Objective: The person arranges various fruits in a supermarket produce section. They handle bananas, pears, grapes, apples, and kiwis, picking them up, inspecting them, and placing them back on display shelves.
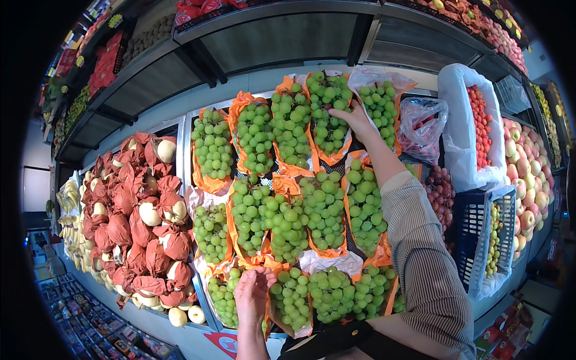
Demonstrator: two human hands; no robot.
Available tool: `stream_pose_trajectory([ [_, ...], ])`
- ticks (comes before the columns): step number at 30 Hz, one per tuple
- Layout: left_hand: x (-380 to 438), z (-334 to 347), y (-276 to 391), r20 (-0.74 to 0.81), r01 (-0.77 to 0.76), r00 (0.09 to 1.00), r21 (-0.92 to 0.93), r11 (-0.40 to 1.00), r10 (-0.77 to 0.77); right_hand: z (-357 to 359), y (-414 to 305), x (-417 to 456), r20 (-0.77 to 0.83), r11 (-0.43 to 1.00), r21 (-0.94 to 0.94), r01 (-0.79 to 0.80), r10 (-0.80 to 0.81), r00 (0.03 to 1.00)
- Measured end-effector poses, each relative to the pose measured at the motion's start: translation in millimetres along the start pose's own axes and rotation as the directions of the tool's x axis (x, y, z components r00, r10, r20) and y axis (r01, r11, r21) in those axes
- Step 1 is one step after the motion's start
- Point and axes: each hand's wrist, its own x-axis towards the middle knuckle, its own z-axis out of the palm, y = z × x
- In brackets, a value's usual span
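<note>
My right hand reaches to the back row of the display. Its thumb lies across a bunch of green grapes, near a darker grape, while the fingers wrap the bunch's right side and are partly hidden. Another green bunch in white and orange paper sits just right of that hand. Low in the view, my left hand hovers with curled fingers, nothing visible in it. It is over the front row, between a green bunch at its left and another at its right.
Paper-wrapped pears are heaped left of a metal divider. On the right stand a bag of red fruit, red grapes, a white-lined box, a blue basket and apples. Shelving rises behind.
</note>
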Motion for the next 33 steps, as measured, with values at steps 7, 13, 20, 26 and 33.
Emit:
stream_pose_trajectory([
  [7, 1.1, 2.4, -2.8, -0.001, -0.007, 1.0, 0.003, 1.0, 0.007, -1.0, -5.5, -5.1, 0.052, 0.975, 0.218, -0.05, 0.04, 0.998],
  [13, 1.6, 1.8, -5.3, -0.021, 0.011, 1.0, -0.027, 1.0, -0.011, 1.3, -2.7, -6.6, 0.065, 0.99, 0.138, -0.037, 0.028, 0.997],
  [20, 3.8, 1.9, -6.8, -0.035, 0.019, 0.999, -0.026, 0.999, -0.019, 11.8, -28.6, -11.7, 0.232, 0.989, -0.139, 0.043, -0.01, 0.973],
  [26, 4.8, -4.0, -7.1, -0.048, 0.022, 0.999, -0.045, 0.999, -0.025, -0.4, -22.4, -16.3, -0.027, 0.742, -0.645, 0.185, -0.264, 0.964],
  [33, -1.3, -5.7, -9.9, -0.076, 0.018, 0.997, -0.1, 0.995, -0.025, 17.3, -96.5, -23.8, 0.007, 0.745, -0.655, 0.127, -0.163, 0.987],
])
